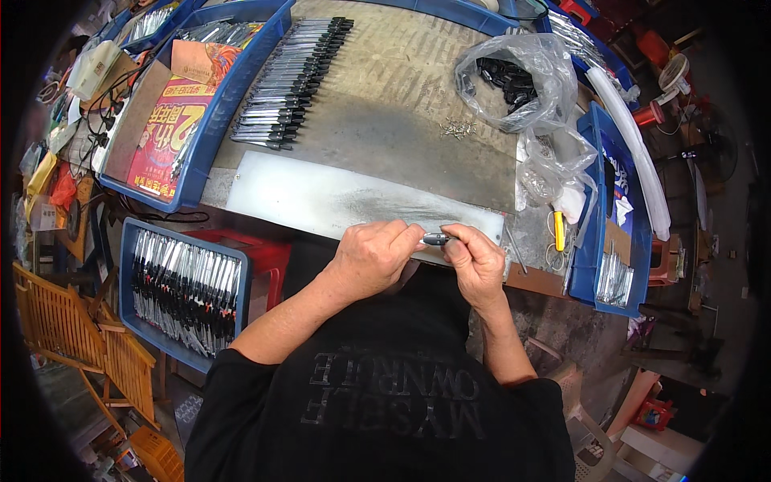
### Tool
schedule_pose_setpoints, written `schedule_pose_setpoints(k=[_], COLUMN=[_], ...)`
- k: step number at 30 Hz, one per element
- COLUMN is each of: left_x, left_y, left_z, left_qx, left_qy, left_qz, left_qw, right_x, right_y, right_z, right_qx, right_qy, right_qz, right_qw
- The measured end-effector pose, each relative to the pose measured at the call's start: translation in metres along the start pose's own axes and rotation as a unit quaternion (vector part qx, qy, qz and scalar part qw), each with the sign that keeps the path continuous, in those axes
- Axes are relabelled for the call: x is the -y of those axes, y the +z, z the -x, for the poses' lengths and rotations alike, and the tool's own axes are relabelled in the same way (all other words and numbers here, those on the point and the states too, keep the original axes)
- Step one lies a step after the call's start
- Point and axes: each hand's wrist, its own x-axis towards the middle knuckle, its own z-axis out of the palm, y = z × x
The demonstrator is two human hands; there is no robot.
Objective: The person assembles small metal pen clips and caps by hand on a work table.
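Note:
At the near edge of the worktable, my left hand (376, 253) and my right hand (477, 263) meet with a short black pen part (436, 238) between them. My left hand closes on its left end, and my right thumb and fingers pinch its right end. Fingers cover both ends, so its full length is hidden. Beneath and beyond the hands lies a long white board (321, 193) with grey smudges. Farther back on the left, several pens (293, 84) with clear barrels and black ends lie side by side in a slanting row.
Far right, a clear plastic bag (554, 80) holds black parts (507, 83) beside loose small metal pieces (458, 128). A yellow-handled tool (559, 230) lies at the right edge. Blue trays (205, 128) flank the table. A blue bin (243, 301) of pens stands lower left.

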Motion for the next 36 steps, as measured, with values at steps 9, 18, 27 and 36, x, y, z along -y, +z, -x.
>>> schedule_pose_setpoints(k=[9, 18, 27, 36], left_x=[-0.001, -0.004, -0.001, -0.004], left_y=[-0.004, -0.006, -0.008, -0.008], left_z=[-0.002, 0.001, 0.007, 0.010], left_qx=[0.013, 0.020, 0.029, 0.023], left_qy=[0.008, 0.006, -0.001, 0.024], left_qz=[-0.006, -0.013, 0.020, 0.000], left_qw=[1.000, 1.000, 0.999, 0.999], right_x=[0.003, -0.002, -0.002, 0.002], right_y=[-0.014, -0.013, -0.015, -0.014], right_z=[-0.013, -0.014, -0.017, -0.012], right_qx=[0.118, 0.121, 0.148, 0.149], right_qy=[-0.134, -0.183, -0.168, -0.203], right_qz=[0.106, 0.120, 0.089, 0.120], right_qw=[0.978, 0.968, 0.971, 0.960])
